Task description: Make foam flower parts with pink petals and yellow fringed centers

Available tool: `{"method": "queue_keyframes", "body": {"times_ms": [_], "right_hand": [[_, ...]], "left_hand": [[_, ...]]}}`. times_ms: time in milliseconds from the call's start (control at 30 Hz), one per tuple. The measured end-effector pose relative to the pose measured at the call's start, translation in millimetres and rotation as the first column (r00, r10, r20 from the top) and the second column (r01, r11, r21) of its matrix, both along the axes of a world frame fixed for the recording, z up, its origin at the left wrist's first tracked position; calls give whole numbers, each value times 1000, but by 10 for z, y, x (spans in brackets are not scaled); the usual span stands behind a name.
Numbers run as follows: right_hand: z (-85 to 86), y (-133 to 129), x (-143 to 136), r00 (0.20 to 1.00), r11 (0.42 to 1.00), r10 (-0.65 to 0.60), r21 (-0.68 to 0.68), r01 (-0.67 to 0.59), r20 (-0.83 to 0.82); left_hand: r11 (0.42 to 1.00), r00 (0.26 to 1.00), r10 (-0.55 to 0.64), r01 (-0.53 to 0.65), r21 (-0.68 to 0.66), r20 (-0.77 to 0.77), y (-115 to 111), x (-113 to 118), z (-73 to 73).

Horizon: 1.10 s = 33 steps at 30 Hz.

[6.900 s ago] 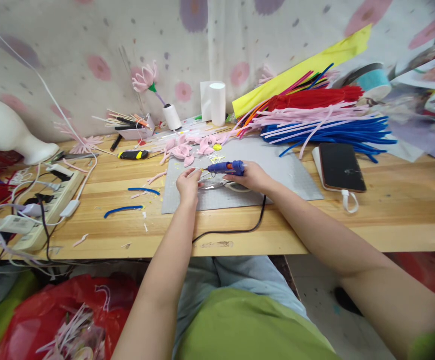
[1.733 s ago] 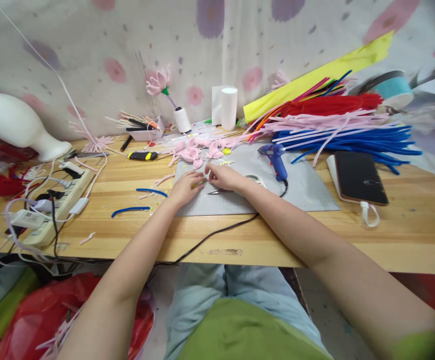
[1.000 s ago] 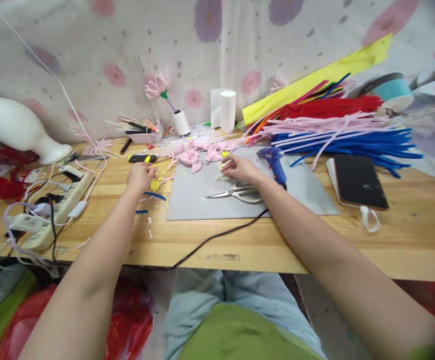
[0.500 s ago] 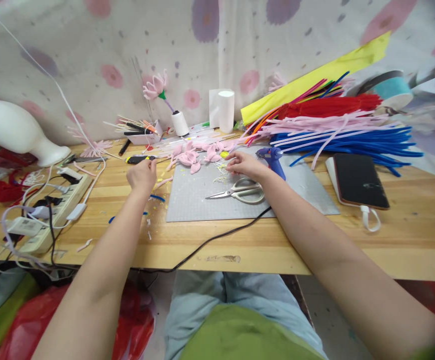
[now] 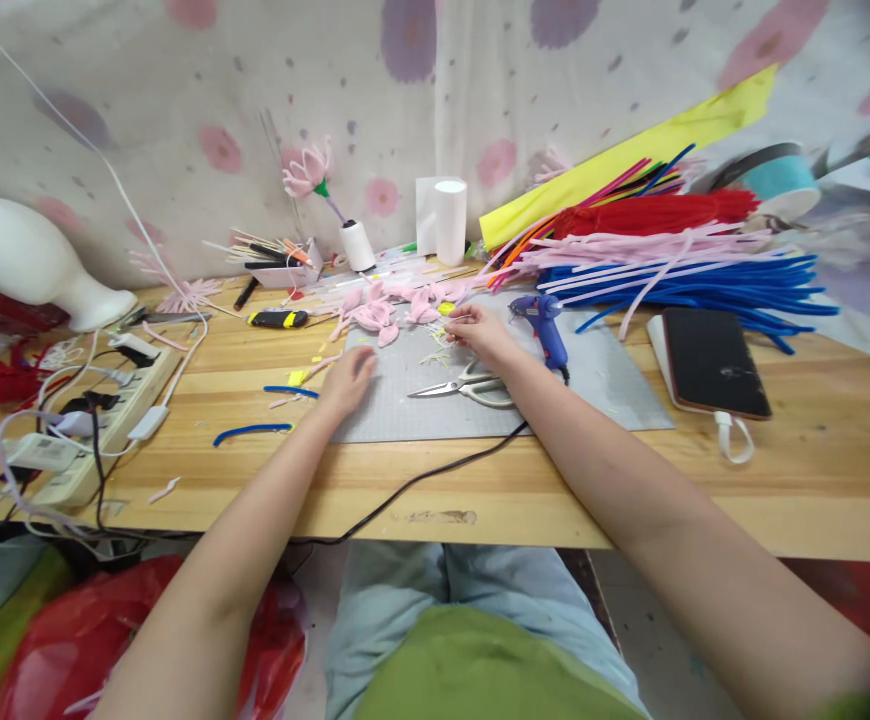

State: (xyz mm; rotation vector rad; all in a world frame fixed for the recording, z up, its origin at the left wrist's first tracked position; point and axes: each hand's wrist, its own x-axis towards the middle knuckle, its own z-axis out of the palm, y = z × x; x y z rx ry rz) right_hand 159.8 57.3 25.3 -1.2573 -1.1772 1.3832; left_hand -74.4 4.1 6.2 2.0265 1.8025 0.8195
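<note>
My left hand (image 5: 348, 384) is over the left edge of the grey cutting mat (image 5: 394, 415), its fingers loosely bent and apart, with nothing visible in them. My right hand (image 5: 478, 334) hovers above the mat with fingertips drawn together; anything between them is too small to make out. Beside those fingertips lie thin pale-yellow strands (image 5: 435, 352). Pink fuzzy petal pieces (image 5: 376, 314) spread along the mat's far edge, near a small yellow piece (image 5: 446, 309). Scissors (image 5: 472, 388) rest on the mat under my right wrist, partly covered by it. A blue glue gun (image 5: 547, 328) lies just right of that hand.
Blue pipe-cleaner pieces (image 5: 251, 431) and a yellow-black cutter (image 5: 277, 319) lie left. Bundled pipe cleaners (image 5: 690, 285) fill the back right, behind a dark phone-like device (image 5: 716, 360). A power strip (image 5: 112, 425) stands left; a black cord (image 5: 420, 483) crosses the front.
My left hand has moved right and toward me, from beside the cutter to the mat's left edge, its fingers loosening. Blue pieces it covered now show. My right hand stays nearly in place.
</note>
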Motion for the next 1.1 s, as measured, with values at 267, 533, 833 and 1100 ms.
{"method": "queue_keyframes", "body": {"times_ms": [267, 533, 833, 1100], "right_hand": [[-13, 23, -48, 998, 999, 42, 2, -42, -38], [-5, -14, 39, 964, 976, 209, -29, -216, -165], [-23, -23, 92, 909, 928, 344, -66, -368, -238], [-15, -21, 73, 945, 953, 289, -47, -299, -151]], "left_hand": [[814, 855, 519, -496, 304, 4, 26, -529, 376], [976, 984, 177, -175, 132, -1, 149, 575, 367], [966, 980, -155, 123, 229, 126, 13, 920, 63], [991, 991, -24, 6, 131, 133, -1, 882, 82]]}}
